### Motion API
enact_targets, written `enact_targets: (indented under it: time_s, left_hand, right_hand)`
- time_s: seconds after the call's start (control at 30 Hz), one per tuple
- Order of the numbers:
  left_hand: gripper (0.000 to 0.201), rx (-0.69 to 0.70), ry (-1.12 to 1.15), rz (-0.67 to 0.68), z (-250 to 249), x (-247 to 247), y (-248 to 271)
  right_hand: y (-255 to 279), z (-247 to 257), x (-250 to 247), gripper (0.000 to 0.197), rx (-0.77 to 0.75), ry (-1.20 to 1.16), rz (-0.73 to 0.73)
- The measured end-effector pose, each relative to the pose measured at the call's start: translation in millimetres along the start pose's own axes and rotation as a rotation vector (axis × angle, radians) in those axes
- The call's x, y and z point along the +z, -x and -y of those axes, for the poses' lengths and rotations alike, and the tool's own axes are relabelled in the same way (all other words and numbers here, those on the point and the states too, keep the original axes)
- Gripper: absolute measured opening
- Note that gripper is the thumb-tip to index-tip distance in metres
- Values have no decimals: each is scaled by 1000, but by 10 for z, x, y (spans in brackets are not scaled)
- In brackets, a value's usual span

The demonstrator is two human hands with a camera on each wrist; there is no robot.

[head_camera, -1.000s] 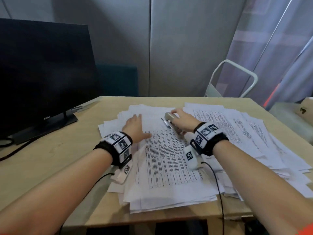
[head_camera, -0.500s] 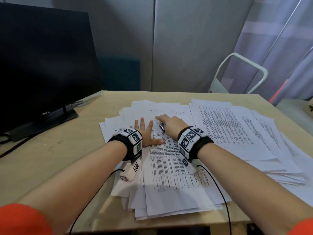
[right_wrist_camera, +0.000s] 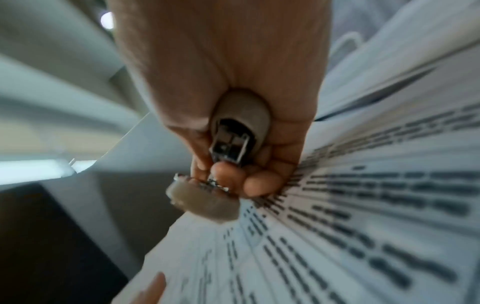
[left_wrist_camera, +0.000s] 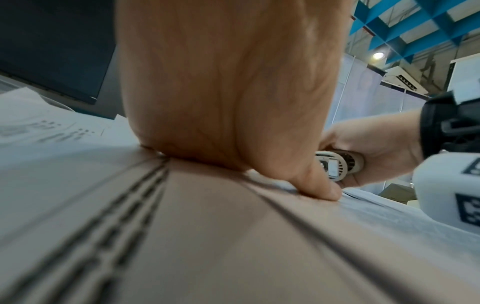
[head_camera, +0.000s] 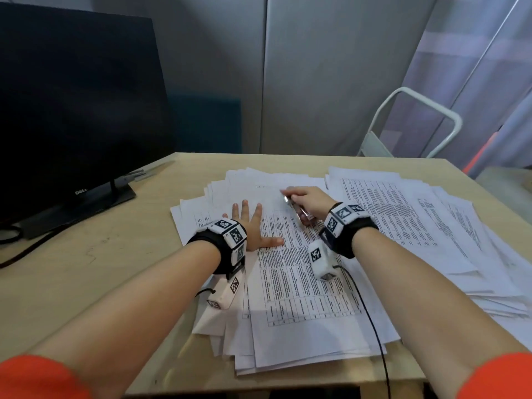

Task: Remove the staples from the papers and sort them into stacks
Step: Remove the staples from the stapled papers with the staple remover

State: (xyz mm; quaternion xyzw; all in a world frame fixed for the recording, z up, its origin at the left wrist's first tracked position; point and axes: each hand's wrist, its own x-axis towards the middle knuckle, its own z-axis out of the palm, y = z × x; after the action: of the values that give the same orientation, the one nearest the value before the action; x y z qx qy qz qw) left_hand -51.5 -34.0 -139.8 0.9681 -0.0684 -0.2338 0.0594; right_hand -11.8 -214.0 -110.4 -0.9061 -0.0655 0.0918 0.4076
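A thick pile of printed papers [head_camera: 299, 289] covers the middle of the desk, with a second spread of papers [head_camera: 408, 223] to its right. My left hand [head_camera: 253, 223] lies flat on the top sheet [left_wrist_camera: 233, 236], fingers straight and spread, thumb [left_wrist_camera: 319, 187] pressing the paper. My right hand [head_camera: 308, 201] grips a grey staple remover [head_camera: 299, 211] just above the sheet's upper part. In the right wrist view the fingers curl round the staple remover [right_wrist_camera: 239, 131], whose metal jaws point down at the paper. No staple can be made out.
A black Dell monitor [head_camera: 72, 110] stands at the back left on the wooden desk [head_camera: 86, 254], its cable trailing left. A white metal chair frame [head_camera: 411, 125] stands behind the desk's far right corner. Papers overhang the desk's front edge.
My left hand has slid toward me and spread flat on the top sheet. My right hand with the staple remover has shifted slightly left and nearer, over the sheet's top.
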Motion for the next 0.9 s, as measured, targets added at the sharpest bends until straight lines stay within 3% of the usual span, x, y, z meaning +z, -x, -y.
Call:
enact_targets:
  time_s: [0.07, 0.13, 0.17, 0.27, 0.33, 0.4, 0.57, 0.67, 0.8, 0.83, 0.9]
  left_hand:
    - [116, -1, 9, 0, -4, 6, 30]
    - [110, 9, 92, -38, 20, -24, 78]
    - [100, 37, 227, -106, 45, -52, 102]
    - [66, 170, 925, -367, 182, -129, 188]
    - [56, 231, 1266, -297, 257, -134, 293]
    - [35, 265, 1418, -170, 297, -116, 429]
    - [23, 188, 1328, -134, 453, -128, 646]
    - [22, 127, 1311, -147, 515, -149, 687]
    - [12, -78, 1385, -336, 867, -140, 625]
    - [13, -155, 1267, -411, 1023, -126, 579]
    - [16, -292, 780, -506, 1305, -146, 517]
  right_hand:
    - [8, -44, -18, 38, 37, -122, -40]
    - [94, -2, 13, 39, 22, -76, 15]
    - [154, 46, 51, 39, 11, -34, 61]
    - [310, 207, 196, 38, -138, 135, 165]
    - [378, 319, 288, 39, -248, 358, 171]
    - [438, 443, 367, 40, -321, 595, 178]
    - [580, 773, 441, 37, -417, 926, 234]
    - [641, 950, 423, 36, -453, 892, 262]
    - [578, 924, 382, 26, -459, 807, 246]
    - [554, 857, 362, 26, -438, 712, 227]
    - [486, 674, 321, 28, -348, 297, 184]
